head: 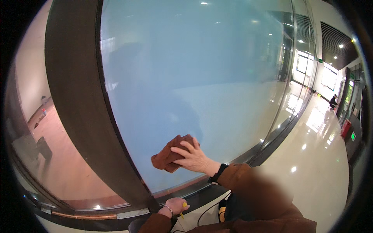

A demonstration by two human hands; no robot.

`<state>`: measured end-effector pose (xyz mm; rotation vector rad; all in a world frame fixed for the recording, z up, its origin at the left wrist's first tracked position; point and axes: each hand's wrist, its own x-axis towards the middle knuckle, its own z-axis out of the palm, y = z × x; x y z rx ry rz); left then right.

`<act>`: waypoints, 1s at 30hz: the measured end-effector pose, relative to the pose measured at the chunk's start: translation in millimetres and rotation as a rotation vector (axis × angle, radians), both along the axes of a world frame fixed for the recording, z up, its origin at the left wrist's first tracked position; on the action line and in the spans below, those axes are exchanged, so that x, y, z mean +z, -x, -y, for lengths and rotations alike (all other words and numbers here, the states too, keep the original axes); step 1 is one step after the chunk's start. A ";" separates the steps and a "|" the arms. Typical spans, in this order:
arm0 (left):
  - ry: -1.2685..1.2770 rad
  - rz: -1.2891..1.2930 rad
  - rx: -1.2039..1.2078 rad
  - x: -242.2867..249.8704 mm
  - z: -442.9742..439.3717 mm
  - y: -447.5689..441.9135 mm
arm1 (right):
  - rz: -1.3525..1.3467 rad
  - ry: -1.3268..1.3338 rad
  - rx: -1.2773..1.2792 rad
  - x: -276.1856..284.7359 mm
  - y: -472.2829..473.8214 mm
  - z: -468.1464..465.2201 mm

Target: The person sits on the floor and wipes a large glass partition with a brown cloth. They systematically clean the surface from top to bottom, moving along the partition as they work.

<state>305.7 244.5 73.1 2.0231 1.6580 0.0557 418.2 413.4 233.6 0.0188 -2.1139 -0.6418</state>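
A crumpled brown cloth (pixel 169 154) lies under the fingers of my right hand (pixel 193 157), which presses it to the lower part of a large glass pane (pixel 227 116). A dark watch band circles that wrist. Lower down, close to the dark bottom frame, my left hand (pixel 174 205) is closed around a thin tool with a yellow handle (pixel 184 204); most of the tool is hidden by the fingers. That wrist wears a bracelet.
A wide dark frame post (pixel 75 87) borders the pane on the left. At the right, a glossy tiled floor (pixel 309 157) runs along the glass to a crouching person (pixel 333 102) far off. A red box (pixel 346 129) stands by the right wall. A dark cable (pixel 208 208) lies below my right arm.
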 end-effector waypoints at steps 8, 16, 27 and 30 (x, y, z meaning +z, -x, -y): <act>0.086 -0.024 0.014 27.2 9.6 7.2 | -0.714 0.119 -0.224 188.5 -0.9 -40.5; 0.079 -0.045 0.057 37.1 15.5 8.4 | -0.430 -0.016 0.116 77.5 51.9 16.9; 0.029 -0.056 0.047 40.3 26.6 17.3 | -0.935 0.563 -0.067 38.8 -58.9 -88.3; 0.059 -0.050 0.040 43.0 26.0 15.2 | -1.121 0.653 -0.581 66.8 -86.9 -112.1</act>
